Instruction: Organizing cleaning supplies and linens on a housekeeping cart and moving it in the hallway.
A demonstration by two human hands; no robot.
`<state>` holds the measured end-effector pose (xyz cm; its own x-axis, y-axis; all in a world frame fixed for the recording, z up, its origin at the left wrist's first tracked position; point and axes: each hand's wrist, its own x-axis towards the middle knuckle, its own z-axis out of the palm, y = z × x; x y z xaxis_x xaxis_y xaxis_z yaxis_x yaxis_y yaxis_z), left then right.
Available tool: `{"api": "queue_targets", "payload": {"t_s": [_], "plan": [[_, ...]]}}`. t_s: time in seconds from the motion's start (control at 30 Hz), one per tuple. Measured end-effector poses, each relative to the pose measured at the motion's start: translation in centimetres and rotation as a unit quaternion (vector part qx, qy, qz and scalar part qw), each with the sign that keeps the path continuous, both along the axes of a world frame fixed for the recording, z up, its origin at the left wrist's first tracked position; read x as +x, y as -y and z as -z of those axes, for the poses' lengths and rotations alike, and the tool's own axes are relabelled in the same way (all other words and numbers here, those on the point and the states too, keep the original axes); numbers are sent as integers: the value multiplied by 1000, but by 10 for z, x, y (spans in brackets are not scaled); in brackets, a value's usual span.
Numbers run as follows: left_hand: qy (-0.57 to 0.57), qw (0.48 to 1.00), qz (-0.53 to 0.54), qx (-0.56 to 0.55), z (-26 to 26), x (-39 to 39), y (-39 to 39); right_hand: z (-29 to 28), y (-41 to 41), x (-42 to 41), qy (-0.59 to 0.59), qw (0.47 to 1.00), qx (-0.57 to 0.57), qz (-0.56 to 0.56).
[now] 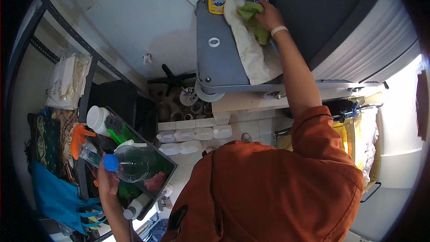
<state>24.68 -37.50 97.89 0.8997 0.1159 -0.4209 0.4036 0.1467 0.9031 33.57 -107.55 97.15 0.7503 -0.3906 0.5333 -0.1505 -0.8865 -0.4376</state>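
Note:
In my right hand (270, 16) is a bunched green cloth (252, 13), over a long off-white cloth (247, 53) draped on a grey washing-machine-like top (215, 23). A yellow Pledge bottle (218, 1) stands just beyond the cloths. My left hand (108, 181) is at the near side of a dark grey bin (173, 168) by the shelf. It lies beside a large clear bottle (136, 163) with a blue cap; its fingertips are hidden, so its grip is unclear. An orange spray head (79, 139), a white jar (96, 119) and a green-handled brush (119, 129) crowd the bin.
A metal shelving frame (77, 37) rises at left, with a blue fabric bag (55, 191) and folded textiles (47, 141). White plastic jugs (184, 134) stand on the floor. A white ring (214, 42) lies on the grey top. A yellow laundry hamper (352, 141) is at right.

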Motion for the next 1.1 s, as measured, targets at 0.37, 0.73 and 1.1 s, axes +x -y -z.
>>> {"api": "queue_targets", "payload": {"t_s": [0.37, 0.73, 1.1], "plan": [[-19, 999, -32, 7, 9, -9, -5, 6, -9, -70, -53, 993, -47, 89], [-33, 998, 12, 45, 8, 1, 19, -9, -27, -38, 59, 995, 20, 73], [-27, 998, 2, 59, -25, -19, 63, 18, 95, 114, -56, 948, 78, 304]]}}
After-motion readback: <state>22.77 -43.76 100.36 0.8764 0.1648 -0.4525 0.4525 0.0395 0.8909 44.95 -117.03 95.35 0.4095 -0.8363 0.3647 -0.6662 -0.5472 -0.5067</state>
